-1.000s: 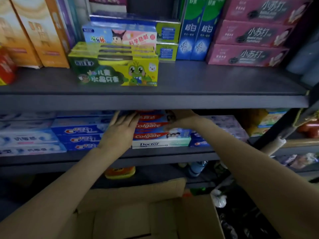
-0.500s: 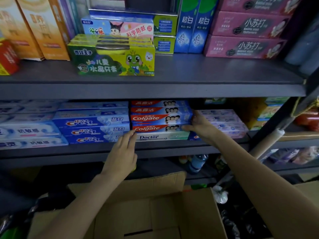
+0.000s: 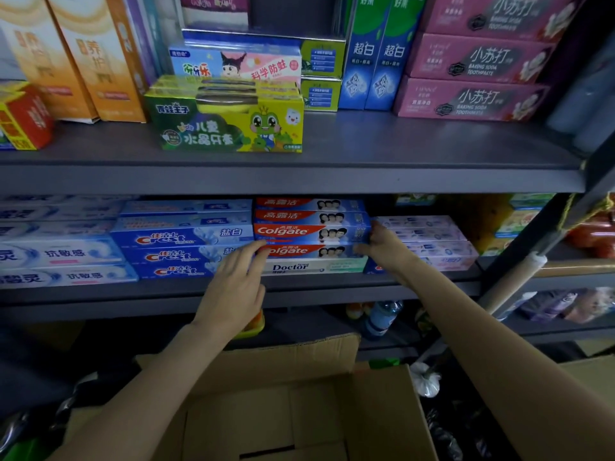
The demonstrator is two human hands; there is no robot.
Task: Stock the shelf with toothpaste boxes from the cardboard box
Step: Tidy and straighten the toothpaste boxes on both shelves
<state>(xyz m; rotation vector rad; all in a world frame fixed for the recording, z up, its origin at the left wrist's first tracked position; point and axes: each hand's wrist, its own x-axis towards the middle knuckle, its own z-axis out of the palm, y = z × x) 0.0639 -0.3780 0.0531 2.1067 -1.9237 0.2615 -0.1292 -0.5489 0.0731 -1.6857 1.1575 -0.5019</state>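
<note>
**Hands at the Colgate stack, middle shelf**

Head view: The Colgate boxes (image 3: 309, 231) lie stacked flat on the middle shelf (image 3: 299, 287), on top of a white Doctor box (image 3: 312, 266), between the blue Crest boxes (image 3: 183, 239) and a stack of pale boxes (image 3: 429, 237). The left hand (image 3: 233, 287) has its fingers (image 3: 256, 252) straight and relaxed, tips touching the left end of the lowest Colgate box. The right hand (image 3: 386, 244) grips the right end of the stack, thumb at the top, fingers curled around the lower corner. The cardboard box (image 3: 299, 410) stands open below the shelf, flaps raised.
</note>
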